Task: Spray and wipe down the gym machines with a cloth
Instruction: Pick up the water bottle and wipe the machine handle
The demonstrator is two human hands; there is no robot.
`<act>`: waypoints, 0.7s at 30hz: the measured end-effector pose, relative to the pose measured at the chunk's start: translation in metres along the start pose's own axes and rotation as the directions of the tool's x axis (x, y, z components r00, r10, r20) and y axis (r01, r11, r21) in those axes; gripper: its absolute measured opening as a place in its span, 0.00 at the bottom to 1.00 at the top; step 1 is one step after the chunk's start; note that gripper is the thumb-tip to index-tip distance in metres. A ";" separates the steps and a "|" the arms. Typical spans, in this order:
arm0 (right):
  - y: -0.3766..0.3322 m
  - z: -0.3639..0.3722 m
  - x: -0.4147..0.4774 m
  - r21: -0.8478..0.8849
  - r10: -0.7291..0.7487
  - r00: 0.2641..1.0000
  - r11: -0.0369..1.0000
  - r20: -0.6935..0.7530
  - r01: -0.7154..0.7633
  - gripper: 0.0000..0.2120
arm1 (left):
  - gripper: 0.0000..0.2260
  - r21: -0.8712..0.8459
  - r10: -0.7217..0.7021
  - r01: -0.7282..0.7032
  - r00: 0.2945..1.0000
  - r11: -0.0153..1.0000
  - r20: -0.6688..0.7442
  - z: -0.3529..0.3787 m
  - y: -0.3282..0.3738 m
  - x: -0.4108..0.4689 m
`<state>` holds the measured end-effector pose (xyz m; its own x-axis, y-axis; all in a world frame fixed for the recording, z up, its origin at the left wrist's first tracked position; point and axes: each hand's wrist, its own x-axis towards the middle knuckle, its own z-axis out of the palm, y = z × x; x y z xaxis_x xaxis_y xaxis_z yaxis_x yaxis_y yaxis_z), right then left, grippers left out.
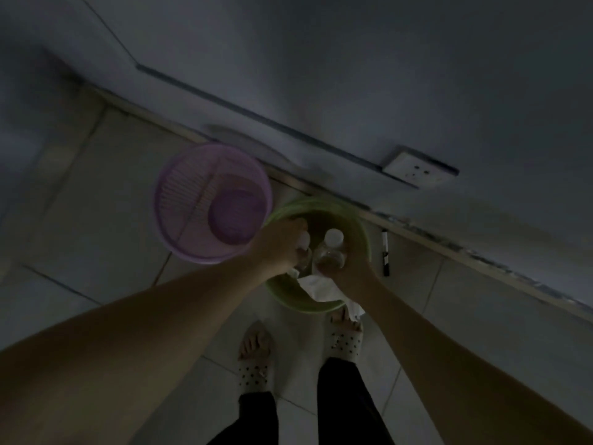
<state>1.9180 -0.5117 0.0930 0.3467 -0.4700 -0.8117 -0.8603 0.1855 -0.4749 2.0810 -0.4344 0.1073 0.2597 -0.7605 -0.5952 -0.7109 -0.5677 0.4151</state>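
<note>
Two small bottles stand upright inside a green basin point(359, 226) on the tiled floor point(96, 220), long axes vertical and white caps pointing up at the camera. The right bottle point(331, 250) has a clear body and a round white cap. The left bottle point(304, 244) is mostly hidden, only its pale top showing. The left hand point(279, 245) comes over the basin's left rim, fingers curled down around the left bottle. The right hand point(351, 268) wraps the lower body of the right bottle (its fingertips are lost in the dim light). A white cloth point(321, 285) lies crumpled in the basin's near side and spills over the rim toward the feet. A purple slotted basket point(179, 200) sits just left of the basin, and a black marker point(385, 252) lies on the floor to its right.
</note>
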 end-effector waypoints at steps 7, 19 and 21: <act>-0.004 0.003 0.013 0.088 0.116 0.993 0.989 0.034 -0.118 0.07 | 0.18 -0.370 -0.219 0.197 0.976 0.908 -0.017 0.014 -0.002 -0.001; -0.161 0.053 0.007 0.195 0.071 0.954 0.972 0.291 -0.132 0.23 | 0.13 -0.914 -0.653 0.355 0.743 0.197 0.148 -0.060 -0.123 -0.047; -0.166 0.072 0.023 0.131 0.060 0.973 0.987 0.224 -0.091 0.23 | 0.18 -0.935 -0.693 0.325 0.707 0.143 0.140 -0.058 -0.146 -0.043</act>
<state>2.0958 -0.4912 0.1283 0.3690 -0.2527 -0.8944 -0.8321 0.3389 -0.4391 2.2118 -0.3369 0.1119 0.5847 -0.0997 -0.8051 0.5941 -0.6231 0.5087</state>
